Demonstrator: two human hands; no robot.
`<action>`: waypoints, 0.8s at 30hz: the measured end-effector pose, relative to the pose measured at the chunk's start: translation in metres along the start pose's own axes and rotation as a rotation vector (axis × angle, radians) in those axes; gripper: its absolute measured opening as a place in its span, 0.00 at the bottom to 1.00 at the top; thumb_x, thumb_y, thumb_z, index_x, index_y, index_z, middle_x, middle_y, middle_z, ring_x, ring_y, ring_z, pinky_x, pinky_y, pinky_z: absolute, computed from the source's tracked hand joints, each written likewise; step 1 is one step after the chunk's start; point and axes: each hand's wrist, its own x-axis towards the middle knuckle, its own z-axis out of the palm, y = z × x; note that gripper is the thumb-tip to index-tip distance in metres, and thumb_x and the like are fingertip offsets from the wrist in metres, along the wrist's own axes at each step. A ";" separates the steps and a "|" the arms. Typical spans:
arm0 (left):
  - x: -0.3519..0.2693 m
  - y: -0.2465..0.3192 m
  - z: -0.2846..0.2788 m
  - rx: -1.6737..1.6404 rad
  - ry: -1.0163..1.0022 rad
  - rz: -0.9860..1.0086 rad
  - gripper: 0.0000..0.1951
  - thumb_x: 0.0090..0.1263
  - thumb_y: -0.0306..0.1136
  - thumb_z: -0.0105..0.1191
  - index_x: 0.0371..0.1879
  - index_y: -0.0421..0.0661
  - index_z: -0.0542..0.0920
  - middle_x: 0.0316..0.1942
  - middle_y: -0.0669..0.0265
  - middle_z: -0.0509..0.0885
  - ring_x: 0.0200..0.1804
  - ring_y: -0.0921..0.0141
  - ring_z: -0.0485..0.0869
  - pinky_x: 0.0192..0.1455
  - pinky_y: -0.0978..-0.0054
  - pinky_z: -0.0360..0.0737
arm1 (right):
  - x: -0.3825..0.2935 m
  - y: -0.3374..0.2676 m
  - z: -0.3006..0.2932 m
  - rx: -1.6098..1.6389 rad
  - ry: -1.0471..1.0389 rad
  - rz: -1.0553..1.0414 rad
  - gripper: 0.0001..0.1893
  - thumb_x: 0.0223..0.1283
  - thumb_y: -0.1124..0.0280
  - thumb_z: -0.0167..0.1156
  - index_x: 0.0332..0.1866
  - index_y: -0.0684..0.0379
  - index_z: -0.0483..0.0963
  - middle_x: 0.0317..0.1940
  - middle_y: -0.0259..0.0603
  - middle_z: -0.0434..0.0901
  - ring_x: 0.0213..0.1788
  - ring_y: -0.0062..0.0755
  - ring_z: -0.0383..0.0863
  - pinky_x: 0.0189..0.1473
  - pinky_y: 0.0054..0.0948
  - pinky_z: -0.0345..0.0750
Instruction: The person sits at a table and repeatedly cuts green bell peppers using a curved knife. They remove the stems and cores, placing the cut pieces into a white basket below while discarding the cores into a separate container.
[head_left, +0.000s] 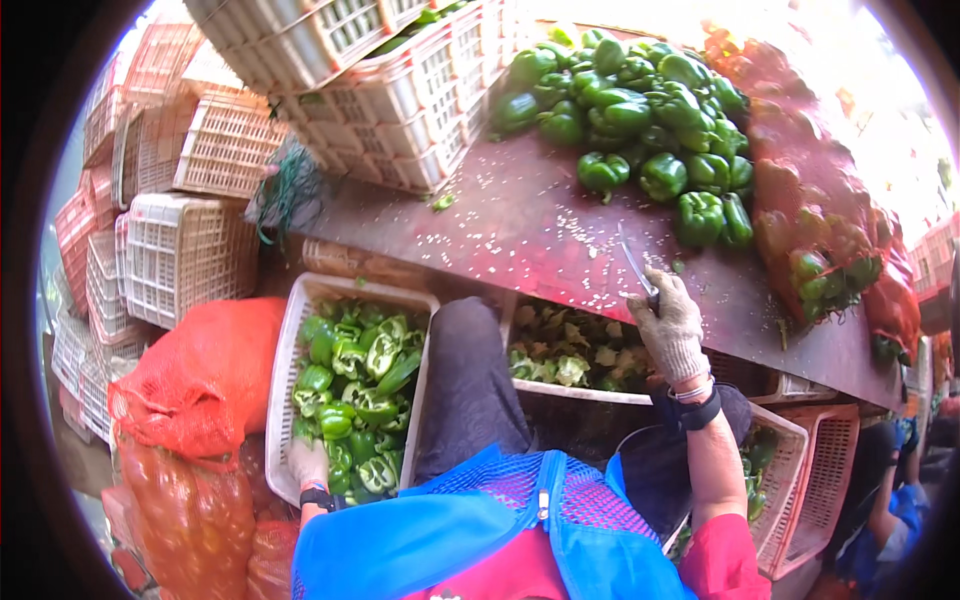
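My right hand (673, 326), in a knitted work glove, grips a small knife (636, 262) above the near edge of the seed-strewn table (480, 217); the blade points away from me. My left hand (309, 461), also gloved, is at the lower left of a white plastic crate (283, 375) of halved and cut green bell peppers (364, 397); its fingers are partly hidden, and whether they hold a pepper cannot be made out. Whole green bell peppers (637, 112) lie heaped at the far side of the table. Under its edge a crate holds pepper cores and scraps (574, 367).
Stacked crates (375, 120) stand on the table's left, more crates (180, 247) behind. Red mesh sacks (202, 375) stand left; filled net sacks (802, 172) lie right. Crates (817, 480) stand at my right, near a person in blue (892, 517).
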 end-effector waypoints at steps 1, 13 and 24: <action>-0.002 0.040 -0.025 -0.204 0.157 0.200 0.14 0.62 0.31 0.57 0.44 0.36 0.79 0.46 0.47 0.79 0.51 0.48 0.77 0.57 0.55 0.73 | 0.005 0.006 -0.003 0.005 0.017 0.006 0.20 0.56 0.70 0.69 0.53 0.65 0.76 0.33 0.44 0.81 0.35 0.32 0.84 0.40 0.31 0.80; -0.038 0.648 -0.179 -0.196 0.490 1.522 0.41 0.57 0.47 0.66 0.70 0.47 0.66 0.67 0.48 0.68 0.70 0.51 0.66 0.71 0.57 0.65 | 0.005 0.033 -0.014 0.186 0.160 0.080 0.24 0.49 0.70 0.74 0.51 0.65 0.76 0.35 0.41 0.81 0.31 0.20 0.81 0.34 0.25 0.80; -0.058 0.746 -0.155 -0.161 0.413 1.335 0.43 0.46 0.36 0.70 0.67 0.49 0.68 0.58 0.54 0.71 0.60 0.51 0.72 0.63 0.58 0.73 | 0.001 0.042 -0.037 0.219 0.058 0.215 0.22 0.56 0.65 0.65 0.55 0.62 0.73 0.40 0.49 0.78 0.44 0.50 0.81 0.47 0.43 0.78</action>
